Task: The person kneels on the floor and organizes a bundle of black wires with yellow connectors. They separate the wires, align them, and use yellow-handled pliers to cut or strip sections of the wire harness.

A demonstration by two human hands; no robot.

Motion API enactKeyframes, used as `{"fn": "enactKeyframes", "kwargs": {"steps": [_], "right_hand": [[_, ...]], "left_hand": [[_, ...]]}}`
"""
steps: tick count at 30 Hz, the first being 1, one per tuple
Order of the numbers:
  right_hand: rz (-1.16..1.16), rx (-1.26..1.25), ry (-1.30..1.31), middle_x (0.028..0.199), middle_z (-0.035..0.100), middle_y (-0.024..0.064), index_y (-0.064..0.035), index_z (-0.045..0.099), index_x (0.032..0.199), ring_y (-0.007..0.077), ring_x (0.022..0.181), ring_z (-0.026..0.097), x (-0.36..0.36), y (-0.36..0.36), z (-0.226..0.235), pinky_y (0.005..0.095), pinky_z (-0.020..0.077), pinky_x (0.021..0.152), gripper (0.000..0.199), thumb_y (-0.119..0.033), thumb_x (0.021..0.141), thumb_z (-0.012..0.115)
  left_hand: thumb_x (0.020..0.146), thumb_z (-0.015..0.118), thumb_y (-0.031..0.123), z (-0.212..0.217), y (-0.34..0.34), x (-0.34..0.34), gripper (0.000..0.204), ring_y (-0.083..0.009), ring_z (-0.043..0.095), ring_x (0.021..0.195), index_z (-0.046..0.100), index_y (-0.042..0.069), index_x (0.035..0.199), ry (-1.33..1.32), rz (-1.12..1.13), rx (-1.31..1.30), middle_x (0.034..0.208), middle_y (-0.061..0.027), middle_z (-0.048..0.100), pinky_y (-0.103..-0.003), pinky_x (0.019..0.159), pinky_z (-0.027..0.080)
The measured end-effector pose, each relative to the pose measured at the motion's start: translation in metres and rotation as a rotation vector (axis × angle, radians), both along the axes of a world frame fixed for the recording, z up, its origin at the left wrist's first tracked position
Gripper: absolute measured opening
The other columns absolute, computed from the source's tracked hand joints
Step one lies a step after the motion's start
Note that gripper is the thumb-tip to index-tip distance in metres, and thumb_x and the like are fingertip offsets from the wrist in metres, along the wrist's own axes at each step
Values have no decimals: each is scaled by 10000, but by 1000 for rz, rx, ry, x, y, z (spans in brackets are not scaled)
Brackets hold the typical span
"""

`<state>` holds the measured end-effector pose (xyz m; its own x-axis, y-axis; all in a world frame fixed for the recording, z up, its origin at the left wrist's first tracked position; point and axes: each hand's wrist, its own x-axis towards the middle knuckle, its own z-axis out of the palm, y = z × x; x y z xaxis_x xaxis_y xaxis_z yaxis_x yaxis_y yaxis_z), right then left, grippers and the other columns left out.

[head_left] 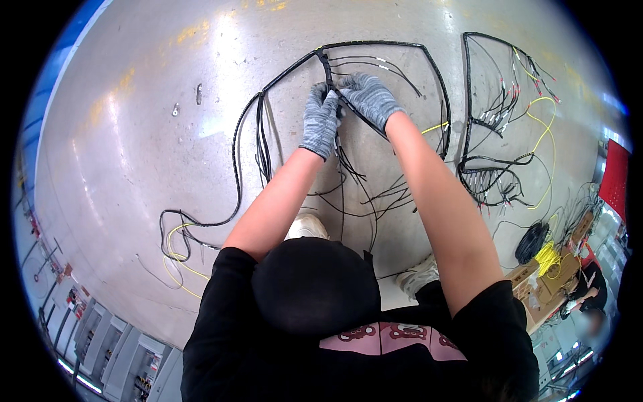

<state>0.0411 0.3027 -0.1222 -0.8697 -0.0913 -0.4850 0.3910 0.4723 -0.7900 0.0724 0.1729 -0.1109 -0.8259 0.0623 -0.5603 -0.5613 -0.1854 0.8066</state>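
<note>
A black wire harness lies in a wide arc on the grey floor, its loose black wires hanging off at several places. Both hands wear grey knit gloves and meet at a taped branch below the top of the arc. My left hand pinches this branch from the left, fingers pointing up. From the right, my right hand curls over the same spot, its fingertips nearly touching the left ones. Whatever lies right between the fingertips is hidden. Thin wires with white labels fan out above the right hand.
A second black harness with yellow wire lies to the right. Beyond it are a black cable coil, a yellow cable bundle and cardboard boxes. Another person is at the far right. Grey cabinets stand lower left.
</note>
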Motion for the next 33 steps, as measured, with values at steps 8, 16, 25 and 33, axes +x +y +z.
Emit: {"fn": "enactKeyframes", "kwargs": {"steps": [8, 16, 25, 33], "right_hand": [[170, 298, 103, 987, 602, 182, 13, 554, 1010, 313, 896, 583, -5, -17, 25, 346, 463, 791, 252, -65, 771, 540], [503, 516, 204, 927, 618, 136, -110, 610, 942, 328, 874, 579, -22, -7, 38, 406, 464, 758, 194, -111, 774, 513], [234, 641, 503, 843, 623, 111, -105, 627, 914, 297, 759, 586, 2, -6, 29, 371, 462, 703, 170, -210, 795, 564], [-347, -151, -192, 770, 641, 114, -3, 630, 913, 188, 677, 577, 36, -11, 9, 301, 459, 670, 205, -163, 812, 551]], "left_hand": [[910, 411, 119, -16, 2, 1, 260, -159, 538, 850, 518, -22, 1100, 73, 43, -216, 976, -115, 598, -270, 772, 431], [902, 460, 146, -6, 5, 2, 221, -43, 420, 561, 579, 46, 1060, 109, -37, -248, 711, 22, 539, -185, 489, 356], [899, 458, 148, -11, 2, 1, 221, -41, 422, 515, 571, 72, 1073, 19, -28, -154, 707, 30, 548, -178, 448, 357], [884, 497, 107, 12, -10, -2, 246, -99, 532, 565, 500, 7, 1108, -199, -73, 91, 761, -16, 540, -206, 483, 465]]}}
